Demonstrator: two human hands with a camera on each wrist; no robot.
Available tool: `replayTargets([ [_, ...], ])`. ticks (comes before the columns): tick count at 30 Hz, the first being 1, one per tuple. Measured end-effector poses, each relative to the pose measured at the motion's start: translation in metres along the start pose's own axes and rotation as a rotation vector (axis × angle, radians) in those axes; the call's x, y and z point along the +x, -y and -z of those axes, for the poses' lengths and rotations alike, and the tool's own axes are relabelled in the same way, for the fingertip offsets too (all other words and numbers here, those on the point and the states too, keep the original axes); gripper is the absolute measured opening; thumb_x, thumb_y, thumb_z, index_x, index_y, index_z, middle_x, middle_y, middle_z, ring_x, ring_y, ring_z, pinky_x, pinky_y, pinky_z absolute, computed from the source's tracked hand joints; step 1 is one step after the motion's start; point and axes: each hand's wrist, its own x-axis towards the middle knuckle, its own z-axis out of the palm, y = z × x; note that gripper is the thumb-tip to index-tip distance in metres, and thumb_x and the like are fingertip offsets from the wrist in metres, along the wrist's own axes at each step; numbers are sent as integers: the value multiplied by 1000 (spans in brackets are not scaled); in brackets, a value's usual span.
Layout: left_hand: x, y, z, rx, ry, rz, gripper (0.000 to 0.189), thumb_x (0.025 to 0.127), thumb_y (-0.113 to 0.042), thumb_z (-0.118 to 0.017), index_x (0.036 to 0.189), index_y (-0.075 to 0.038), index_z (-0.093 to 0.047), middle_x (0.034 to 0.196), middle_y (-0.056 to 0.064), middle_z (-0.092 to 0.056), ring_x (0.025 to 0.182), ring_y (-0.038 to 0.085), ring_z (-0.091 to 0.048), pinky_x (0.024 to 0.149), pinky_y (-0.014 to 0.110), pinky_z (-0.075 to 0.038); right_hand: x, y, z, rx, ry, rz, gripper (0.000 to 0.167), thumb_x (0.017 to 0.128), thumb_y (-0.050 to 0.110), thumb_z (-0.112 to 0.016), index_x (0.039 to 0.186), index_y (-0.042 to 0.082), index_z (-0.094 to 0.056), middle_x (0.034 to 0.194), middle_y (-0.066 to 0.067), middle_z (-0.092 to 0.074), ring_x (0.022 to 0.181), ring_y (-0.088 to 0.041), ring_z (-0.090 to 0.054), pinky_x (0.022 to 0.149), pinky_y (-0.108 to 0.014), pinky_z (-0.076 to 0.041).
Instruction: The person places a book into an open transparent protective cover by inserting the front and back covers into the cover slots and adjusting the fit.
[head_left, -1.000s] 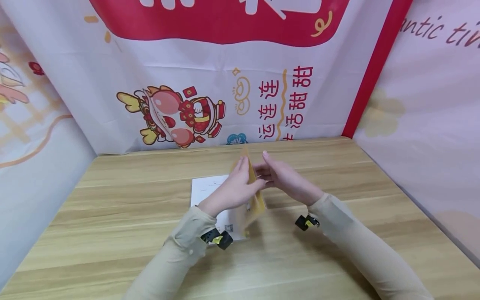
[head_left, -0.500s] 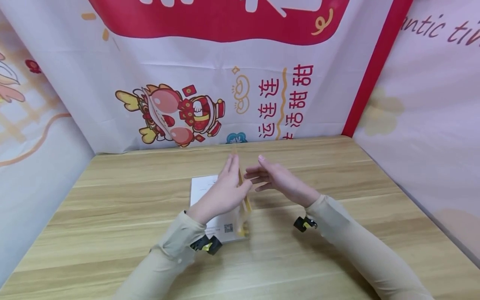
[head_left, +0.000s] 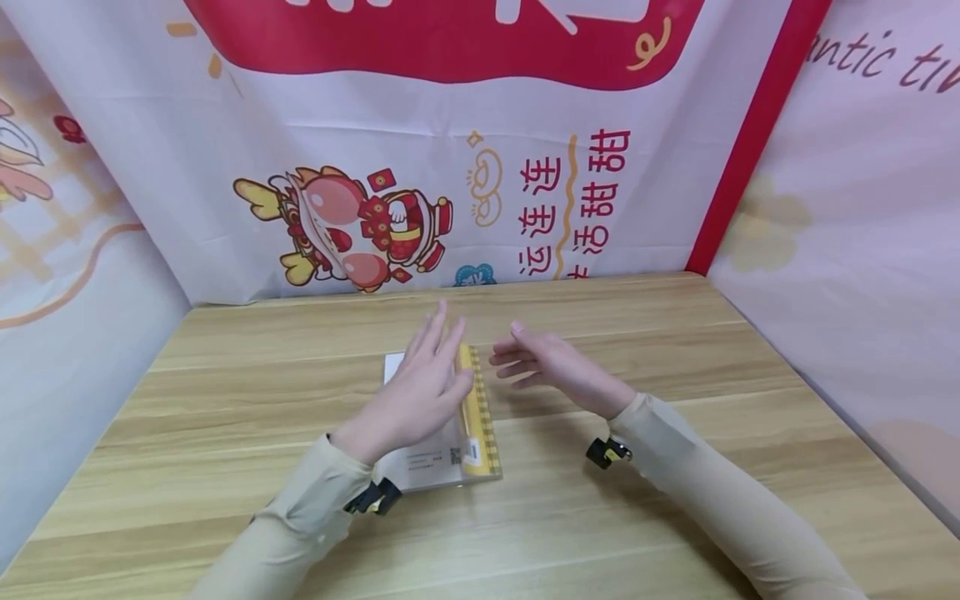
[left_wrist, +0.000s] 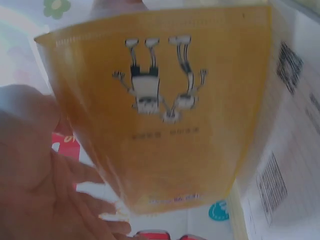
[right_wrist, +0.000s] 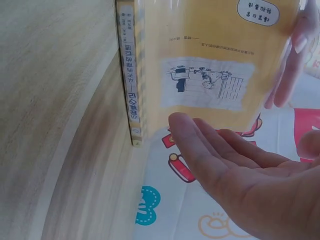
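A book with a yellow cover (head_left: 477, 433) lies on the table, its spine side toward the right. My left hand (head_left: 412, 400) is over it with fingers straight, hiding much of the white left part. In the left wrist view a yellow flap (left_wrist: 165, 160) with cartoon figures stands raised beside a white page (left_wrist: 285, 150) printed with codes; my left palm (left_wrist: 30, 170) is next to the flap. My right hand (head_left: 558, 367) is held just right of the book, fingers extended and holding nothing. The right wrist view shows the printed spine (right_wrist: 131, 75) beyond its fingertips.
The wood-grain table (head_left: 247, 400) extends around the book. Behind it hangs a white cloth backdrop (head_left: 420, 125) with red lettering and a cartoon dragon; similar printed cloths form the side walls. A small black camera (head_left: 607, 452) is strapped to my right wrist.
My left hand has moved left and toward me. The yellow cover, upright between the hands before, has swung left, showing the spine side. My right hand has shifted only slightly.
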Motion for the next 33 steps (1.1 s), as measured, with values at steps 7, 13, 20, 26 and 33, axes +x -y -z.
replayTargets([
  [7, -9, 16, 12, 52, 60, -43, 65, 105, -42, -37, 157, -6, -19, 163, 7, 8, 146, 24, 14, 116, 52, -3, -1, -1, -1, -5, -15, -17, 65, 106, 49, -34, 133, -6, -53, 130, -17, -59, 118, -35, -57, 100, -54, -44],
  [13, -16, 28, 16, 84, 109, -38, 70, 105, -47, -32, 156, -1, -17, 162, 11, 10, 146, 27, 14, 116, 52, -5, -2, -1, -1, -2, -21, -33, 63, 106, 46, -33, 133, -7, -53, 130, -18, -59, 121, -39, -54, 100, -52, -44],
  [20, -21, 39, 19, 108, 156, -23, 76, 103, -55, -31, 156, -2, -14, 160, 14, 13, 145, 26, 17, 116, 50, -6, -1, -2, 0, -18, -27, -47, 64, 105, 49, -34, 133, -5, -54, 130, -18, -59, 123, -42, -51, 100, -51, -44],
  [26, -23, 44, 18, 121, 195, 28, 77, 103, -48, -42, 155, 2, -14, 160, 21, 9, 145, 31, 14, 116, 51, -7, -2, 0, -2, -7, -23, -46, 67, 104, 53, -35, 133, -5, -53, 130, -18, -59, 124, -43, -50, 101, -50, -44],
  [33, -26, 54, 12, 205, 349, 90, 81, 101, -49, -48, 153, 6, -19, 159, 25, -6, 146, 40, 0, 113, 60, -1, -1, 0, -3, 6, -18, -34, 62, 107, 45, -33, 133, -8, -52, 129, -20, -59, 123, -44, -50, 101, -51, -44],
])
